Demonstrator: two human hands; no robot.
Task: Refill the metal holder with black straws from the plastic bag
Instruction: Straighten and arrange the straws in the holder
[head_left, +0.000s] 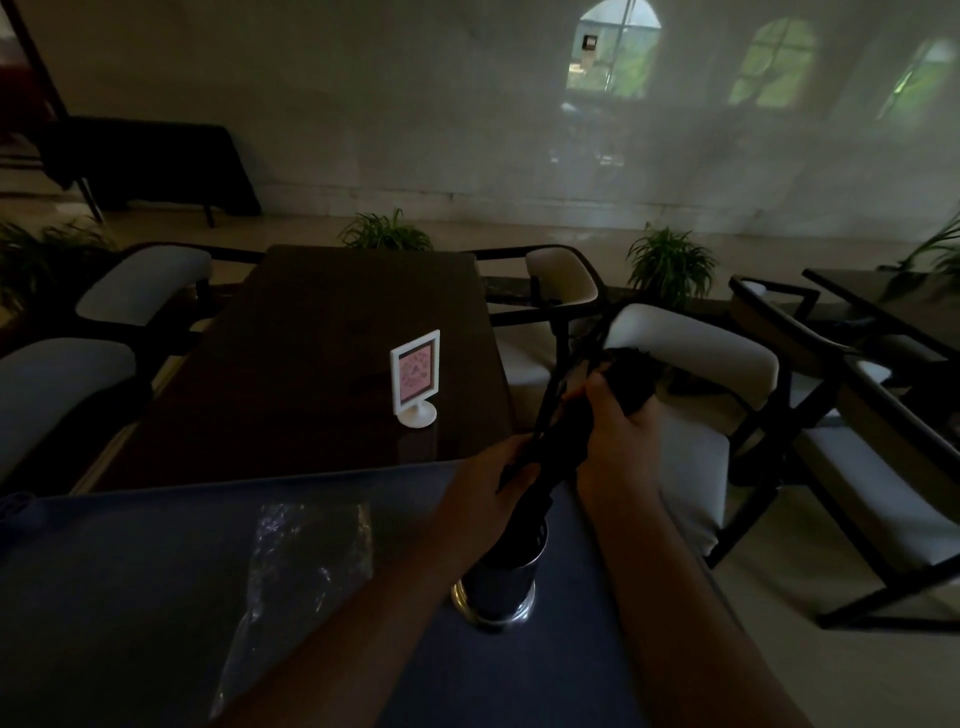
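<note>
A dim dining room with chairs and potted plants fills the upper frame; low in the frame lies a dark counter (156, 571). Both hands clasp a bundle of black straws (563, 426), the left hand (493, 483) closed low on it, the right hand (613, 415) closed higher. The bundle's foot seems to sit inside the metal holder (506, 577), lower centre, though the gloom blurs it. The plastic bag (306, 566) lies flat to the left. Best to keep the bundle upright, loosen both grips gradually, and let the straws slide down together.
</note>
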